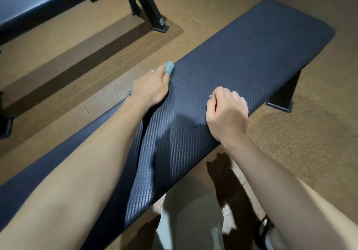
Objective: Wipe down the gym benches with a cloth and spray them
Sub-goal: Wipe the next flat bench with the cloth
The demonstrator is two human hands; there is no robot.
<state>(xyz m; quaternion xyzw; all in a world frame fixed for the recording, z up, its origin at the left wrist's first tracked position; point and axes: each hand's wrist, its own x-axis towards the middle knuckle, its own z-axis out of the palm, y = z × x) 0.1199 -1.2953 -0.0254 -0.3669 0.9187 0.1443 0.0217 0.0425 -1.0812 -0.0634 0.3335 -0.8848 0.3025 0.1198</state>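
Both hands worked the near bench (242,56): the left hand (153,87) gripped a teal cloth (170,68) at its far edge, the right hand (226,112) lay curled, seemingly pinching something small, so long overlapping strokes toward the droplets would probably suit.

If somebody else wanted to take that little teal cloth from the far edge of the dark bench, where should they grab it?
Probably by the bunched tip of the small teal cloth that sticks out beyond the left hand, coming from the far end of the dark textured bench pad. That hand grips the rest of it at the pad's edge, so only the tip shows. The right hand holds none of it.
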